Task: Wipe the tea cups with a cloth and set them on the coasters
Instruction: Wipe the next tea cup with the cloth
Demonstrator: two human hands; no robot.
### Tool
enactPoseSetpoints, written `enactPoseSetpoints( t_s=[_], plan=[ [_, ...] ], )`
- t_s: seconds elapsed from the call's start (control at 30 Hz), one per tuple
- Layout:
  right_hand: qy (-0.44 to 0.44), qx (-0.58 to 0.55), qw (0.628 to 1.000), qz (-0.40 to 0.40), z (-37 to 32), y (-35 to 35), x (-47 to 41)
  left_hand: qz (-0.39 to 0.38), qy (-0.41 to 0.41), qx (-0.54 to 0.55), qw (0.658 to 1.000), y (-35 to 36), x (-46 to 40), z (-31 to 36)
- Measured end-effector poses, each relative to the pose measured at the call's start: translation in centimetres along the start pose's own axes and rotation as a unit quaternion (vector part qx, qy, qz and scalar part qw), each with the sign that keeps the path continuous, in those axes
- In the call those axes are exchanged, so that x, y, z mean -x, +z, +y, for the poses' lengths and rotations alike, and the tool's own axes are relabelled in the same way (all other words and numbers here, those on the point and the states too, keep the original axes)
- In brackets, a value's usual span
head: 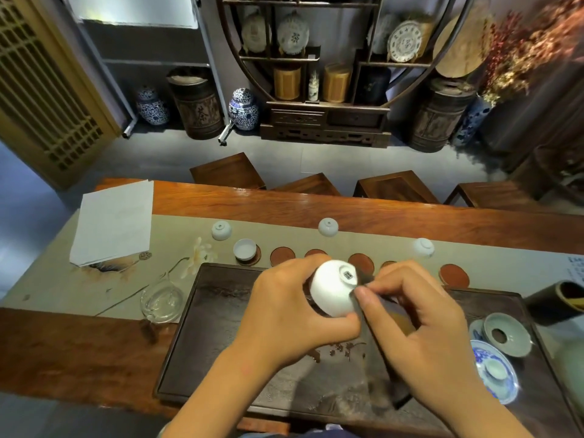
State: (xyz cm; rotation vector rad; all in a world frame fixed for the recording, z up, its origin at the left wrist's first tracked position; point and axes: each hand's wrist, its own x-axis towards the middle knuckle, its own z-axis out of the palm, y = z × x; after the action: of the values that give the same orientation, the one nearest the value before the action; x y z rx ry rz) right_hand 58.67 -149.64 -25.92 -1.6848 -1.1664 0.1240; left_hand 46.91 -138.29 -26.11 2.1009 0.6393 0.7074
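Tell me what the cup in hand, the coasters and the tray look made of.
Cup: looks like glazed white porcelain; smooth, glossy, with a stamped mark on its foot. Coasters: matte reddish-brown discs with darker rims, possibly clay or leather; cannot tell which. Tray: dark and matte with mottled, uneven patterning, perhaps stone or dark wood.

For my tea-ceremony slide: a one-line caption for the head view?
Left hand holds a white porcelain tea cup while right hand wipes it with a dark cloth.
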Motion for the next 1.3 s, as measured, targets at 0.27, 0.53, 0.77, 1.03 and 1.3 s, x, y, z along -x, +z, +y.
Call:
enactPoseSetpoints(
  t_s=[0.27, 0.53, 0.77, 1.03, 1.3],
  plan=[
    [-0.169, 0.122, 0.969, -0.131, -1.1, -0.6, -1.5, -0.067, 0.061, -0.058, 0.994, 0.3, -0.1, -0.3],
    [-0.134, 0.115, 0.974, -0.139, -0.8, -0.3, -0.8, -0.100, 0.051, -0.045, 0.993, 0.3, 0.7, -0.8],
    [-0.107, 0.101, 0.982, -0.122, -0.9, -1.0, -0.6, -0.077, 0.055, -0.033, 0.995, 0.5, 0.6, -0.6],
    [-0.107, 0.085, 0.982, -0.130, -0.8, -1.1, -0.3, -0.083, 0.065, -0.046, 0.993, 0.3, 0.4, -0.7],
    [-0.153, 0.132, 0.966, -0.161, -0.9, -2.5, 0.8, -0.090, 0.088, -0.071, 0.990, 0.6, 0.7, -0.5]
  ],
)
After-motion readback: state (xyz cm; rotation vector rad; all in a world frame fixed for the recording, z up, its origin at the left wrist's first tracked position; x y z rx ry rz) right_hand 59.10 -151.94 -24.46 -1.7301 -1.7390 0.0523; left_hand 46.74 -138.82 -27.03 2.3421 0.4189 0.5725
